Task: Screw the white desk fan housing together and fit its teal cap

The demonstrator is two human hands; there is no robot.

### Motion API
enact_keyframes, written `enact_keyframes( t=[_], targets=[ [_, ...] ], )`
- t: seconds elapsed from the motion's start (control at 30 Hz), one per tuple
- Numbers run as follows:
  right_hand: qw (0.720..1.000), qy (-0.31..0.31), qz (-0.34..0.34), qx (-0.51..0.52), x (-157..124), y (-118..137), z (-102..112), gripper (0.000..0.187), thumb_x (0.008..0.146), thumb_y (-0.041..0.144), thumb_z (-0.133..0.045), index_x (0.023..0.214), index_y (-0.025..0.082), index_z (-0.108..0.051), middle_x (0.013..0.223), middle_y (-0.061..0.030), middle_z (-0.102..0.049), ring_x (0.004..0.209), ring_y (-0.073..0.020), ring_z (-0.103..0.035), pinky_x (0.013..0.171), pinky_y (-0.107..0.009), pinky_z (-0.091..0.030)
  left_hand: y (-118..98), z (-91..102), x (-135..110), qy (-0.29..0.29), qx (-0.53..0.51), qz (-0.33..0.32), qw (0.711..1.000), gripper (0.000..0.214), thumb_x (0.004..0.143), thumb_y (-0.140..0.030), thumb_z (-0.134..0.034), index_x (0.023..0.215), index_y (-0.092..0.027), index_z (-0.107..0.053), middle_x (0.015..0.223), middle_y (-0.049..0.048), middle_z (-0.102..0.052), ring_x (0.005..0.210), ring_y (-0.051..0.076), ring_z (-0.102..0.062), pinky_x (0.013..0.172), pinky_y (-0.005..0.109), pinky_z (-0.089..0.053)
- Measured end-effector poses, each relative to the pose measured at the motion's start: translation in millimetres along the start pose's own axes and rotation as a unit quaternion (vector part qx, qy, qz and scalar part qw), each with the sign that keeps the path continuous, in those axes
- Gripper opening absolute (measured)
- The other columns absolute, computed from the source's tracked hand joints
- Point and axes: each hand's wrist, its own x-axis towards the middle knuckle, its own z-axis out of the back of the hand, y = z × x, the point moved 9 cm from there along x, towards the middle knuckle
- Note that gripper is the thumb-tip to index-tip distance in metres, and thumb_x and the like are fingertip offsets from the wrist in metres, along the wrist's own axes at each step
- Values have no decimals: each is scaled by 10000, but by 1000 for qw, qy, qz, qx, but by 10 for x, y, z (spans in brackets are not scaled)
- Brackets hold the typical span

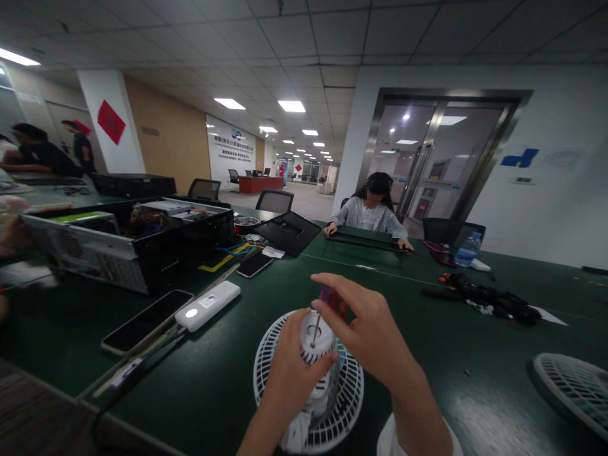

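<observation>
Being clenched by the left hand (295, 380), the white fan motor housing (323, 326) is held upright above a round fan grille (352, 386) on the dark green surface (427, 373). A purple-handled screwdriver (331, 297) is grasped in the fingers of the right hand (368, 326), its shaft set against the housing top. A slip of the tip could be caused by uneven pressure, and the grille could be tipped if the housing is leaned on too hard. Open room is left toward the right, up to a second fan grille (572, 392); a smartphone (145, 322) and white power bank (206, 305) lie nearer on the left.
</observation>
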Motion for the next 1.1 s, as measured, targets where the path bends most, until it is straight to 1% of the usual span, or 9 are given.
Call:
enact_keyframes(
  t=[0.13,0.3,0.37,0.53,0.63,0.77,0.87,1.03,1.1],
  targets=[
    [998,-29,-2,-51,21,9,25,151,838,262,-554,951,176,-607,822,-45,-675,713,-166,-612,633,-273,-469,10,-1,7,0,2,2,1000,573,687,-232,-662,1210,-202,-429,1231,95,-522,1164,284,-484,1005,482,-344],
    [1000,2,-16,-8,5,-14,46,279,856,204,-480,1117,172,-572,939,-59,-679,712,-147,-608,596,-253,-467,14,-1,10,2,-7,5,1000,576,681,-241,-665,1208,-208,-435,1234,97,-518,1167,287,-484,1007,484,-343],
    [1000,5,-13,7,-6,-10,60,283,846,181,-498,1118,171,-574,915,-47,-683,689,-138,-604,592,-243,-461,11,4,9,-2,-9,4,1000,580,678,-241,-667,1208,-200,-435,1230,102,-519,1165,289,-483,1006,487,-342],
    [997,-41,4,-63,8,20,78,110,809,248,-602,866,154,-607,701,-19,-633,613,-146,-571,557,-251,-424,14,-9,10,0,0,8,1000,569,689,-263,-661,1206,-185,-437,1239,112,-510,1171,287,-477,1010,482,-337],
    [993,-53,-4,-105,25,5,67,136,816,294,-595,775,164,-599,633,-14,-599,590,-155,-559,539,-262,-416,11,-9,14,-3,0,2,1000,566,685,-252,-658,1203,-199,-436,1227,101,-516,1164,276,-480,1010,478,-336],
    [998,-51,2,-38,20,3,89,210,868,246,-498,1022,157,-608,884,-72,-677,758,-168,-613,662,-288,-482,0,6,16,-9,-2,-2,1000,564,671,-243,-667,1193,-209,-454,1214,93,-528,1159,282,-486,1010,485,-339],
    [999,-37,9,10,9,17,88,286,880,206,-451,1139,185,-568,943,-61,-685,765,-155,-622,670,-287,-498,-7,10,16,-10,-2,-1,1000,564,667,-240,-672,1189,-205,-461,1211,93,-537,1154,287,-496,1003,481,-352],
    [997,-62,31,-40,11,74,103,179,859,263,-534,973,170,-636,825,-59,-672,764,-176,-599,684,-301,-481,12,11,14,-15,8,0,1000,551,676,-248,-669,1185,-193,-465,1210,100,-540,1149,287,-499,997,469,-362],
    [997,-55,18,-53,14,53,86,197,851,262,-543,986,153,-636,805,-64,-655,755,-185,-584,667,-311,-474,21,12,10,-18,8,0,1000,559,670,-236,-670,1187,-187,-463,1210,104,-541,1148,291,-500,994,474,-362]
  ],
)
